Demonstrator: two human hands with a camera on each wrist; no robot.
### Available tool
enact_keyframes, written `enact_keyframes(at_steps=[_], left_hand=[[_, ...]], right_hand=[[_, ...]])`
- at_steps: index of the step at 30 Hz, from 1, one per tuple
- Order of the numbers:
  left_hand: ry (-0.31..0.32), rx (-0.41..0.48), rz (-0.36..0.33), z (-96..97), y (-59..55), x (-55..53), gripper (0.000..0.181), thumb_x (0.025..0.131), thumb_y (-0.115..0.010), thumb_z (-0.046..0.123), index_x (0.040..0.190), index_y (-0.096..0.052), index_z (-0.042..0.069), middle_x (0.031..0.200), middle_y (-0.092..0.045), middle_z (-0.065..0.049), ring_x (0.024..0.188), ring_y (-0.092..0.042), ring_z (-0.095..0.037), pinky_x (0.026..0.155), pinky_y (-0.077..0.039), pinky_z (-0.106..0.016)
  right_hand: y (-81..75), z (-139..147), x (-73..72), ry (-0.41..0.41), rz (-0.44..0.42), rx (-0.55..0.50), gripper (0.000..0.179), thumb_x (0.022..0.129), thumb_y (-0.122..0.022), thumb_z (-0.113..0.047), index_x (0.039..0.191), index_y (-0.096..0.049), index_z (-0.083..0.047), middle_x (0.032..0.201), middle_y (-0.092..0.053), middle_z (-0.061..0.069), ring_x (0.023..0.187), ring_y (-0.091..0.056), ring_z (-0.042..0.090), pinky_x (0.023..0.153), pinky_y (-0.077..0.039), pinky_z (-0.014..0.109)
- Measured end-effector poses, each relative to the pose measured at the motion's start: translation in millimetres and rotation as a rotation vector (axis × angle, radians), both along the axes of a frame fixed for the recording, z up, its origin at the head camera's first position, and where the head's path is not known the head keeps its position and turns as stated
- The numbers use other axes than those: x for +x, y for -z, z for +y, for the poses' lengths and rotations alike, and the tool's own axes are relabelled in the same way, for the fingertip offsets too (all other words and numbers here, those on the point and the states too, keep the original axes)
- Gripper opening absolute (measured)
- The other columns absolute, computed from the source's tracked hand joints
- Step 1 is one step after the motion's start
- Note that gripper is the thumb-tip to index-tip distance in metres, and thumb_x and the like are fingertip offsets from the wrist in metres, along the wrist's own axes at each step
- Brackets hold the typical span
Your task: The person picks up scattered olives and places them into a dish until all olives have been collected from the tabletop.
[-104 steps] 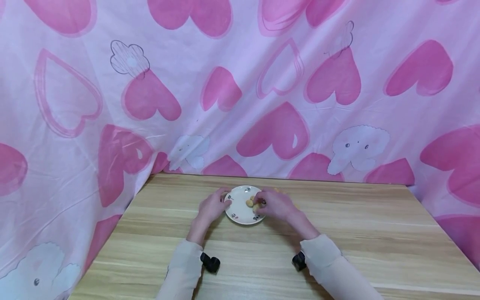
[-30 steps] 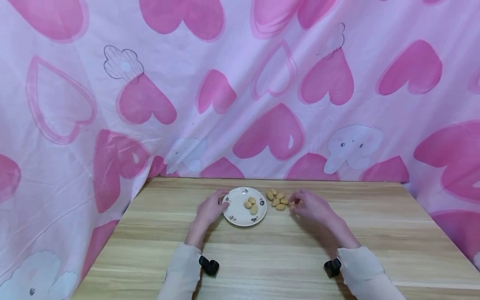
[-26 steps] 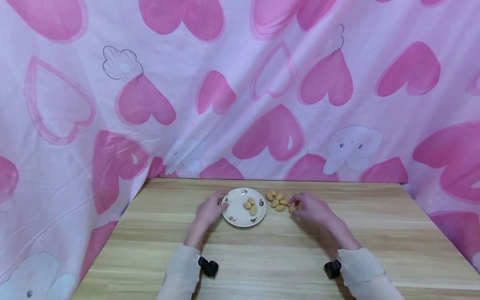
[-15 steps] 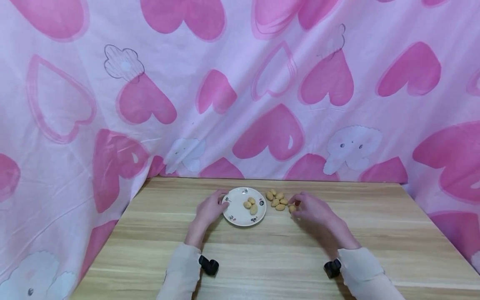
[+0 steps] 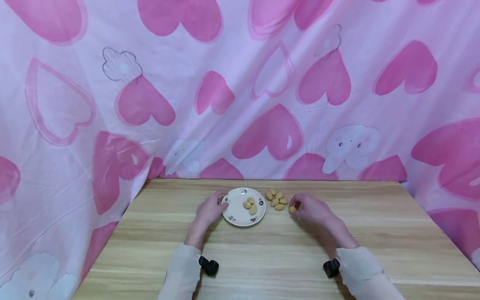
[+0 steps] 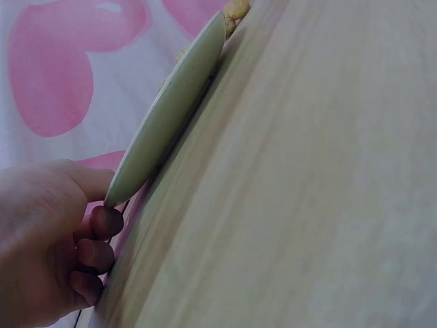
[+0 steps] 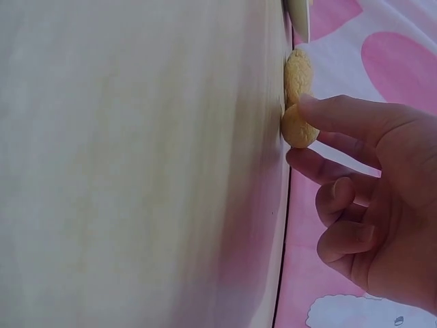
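Note:
A white plate (image 5: pixel 235 212) with small printed figures lies on the table, bearing 3 small tan, potato-like lumps (image 5: pixel 253 208). My left hand (image 5: pixel 209 209) grips its left rim, thumb over the edge and fingertips (image 6: pixel 106 222) at the underside in the left wrist view. To the plate's right is a loose cluster of similar lumps (image 5: pixel 275 202). My right hand (image 5: pixel 313 209) is just right of that cluster, pinching one rough oval lump (image 7: pixel 299 128) between thumb and fingers. That lump is low at the table surface; whether it touches the wood I cannot tell.
The wooden table (image 5: pixel 262 258) runs back to a pink heart-patterned cloth (image 5: pixel 180 83) hanging behind it and along its left side. Black wrist cameras (image 5: pixel 208 266) sit at both cuffs.
My right hand was over the plate at first, then moved right to the lump beyond the cluster and has pinched it. The left hand stays at the rim.

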State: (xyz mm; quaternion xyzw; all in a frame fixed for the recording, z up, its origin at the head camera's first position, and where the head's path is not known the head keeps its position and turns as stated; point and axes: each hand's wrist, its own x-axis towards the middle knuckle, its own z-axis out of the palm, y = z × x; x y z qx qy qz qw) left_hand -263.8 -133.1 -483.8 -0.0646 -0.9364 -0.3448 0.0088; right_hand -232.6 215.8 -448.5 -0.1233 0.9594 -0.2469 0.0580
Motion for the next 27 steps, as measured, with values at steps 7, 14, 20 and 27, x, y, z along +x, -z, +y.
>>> enact_keyframes(at_steps=[7, 14, 20, 27], left_hand=[[0.002, -0.004, 0.000, 0.3, 3.4, -0.3, 0.043, 0.092, -0.067, 0.027, 0.134, -0.060, 0.020, 0.078, -0.056, 0.001, 0.068, -0.049, -0.015, 0.063, -0.034, -0.031], [-0.002, 0.004, 0.000, -1.5, 0.5, -0.3, 0.044, 0.092, -0.066, 0.027, 0.135, -0.060, 0.020, 0.076, -0.054, 0.001, 0.066, -0.048, -0.015, 0.062, -0.034, -0.031], [-0.004, 0.002, 0.009, -1.6, -0.4, -0.6, 0.042, 0.092, -0.067, 0.028, 0.133, -0.061, 0.021, 0.078, -0.056, 0.001, 0.069, -0.050, -0.015, 0.064, -0.035, -0.031], [0.002, -0.001, 0.002, -0.3, -1.7, -0.2, 0.043, 0.093, -0.067, 0.028, 0.134, -0.060, 0.021, 0.077, -0.055, 0.001, 0.067, -0.048, -0.015, 0.063, -0.034, -0.031]], right_hand=[[2.2, -1.6, 0.4, 0.003, -0.015, 0.000, 0.022, 0.083, -0.072, -0.012, 0.105, -0.069, -0.015, 0.095, -0.066, -0.003, 0.087, -0.058, 0.014, 0.079, -0.050, 0.038], [-2.4, -3.5, -1.9, 0.007, -0.015, 0.006, 0.022, 0.084, -0.071, -0.013, 0.106, -0.069, -0.017, 0.097, -0.067, -0.003, 0.089, -0.058, 0.015, 0.080, -0.050, 0.038], [-5.9, -3.6, -2.2, 0.040, -0.024, -0.006, 0.022, 0.085, -0.068, -0.013, 0.106, -0.069, -0.020, 0.103, -0.067, -0.003, 0.093, -0.059, 0.018, 0.086, -0.050, 0.043], [-7.0, -5.9, -4.1, -0.026, 0.029, -0.002, 0.023, 0.084, -0.072, -0.013, 0.107, -0.070, -0.014, 0.101, -0.067, 0.000, 0.091, -0.059, 0.017, 0.082, -0.051, 0.040]])
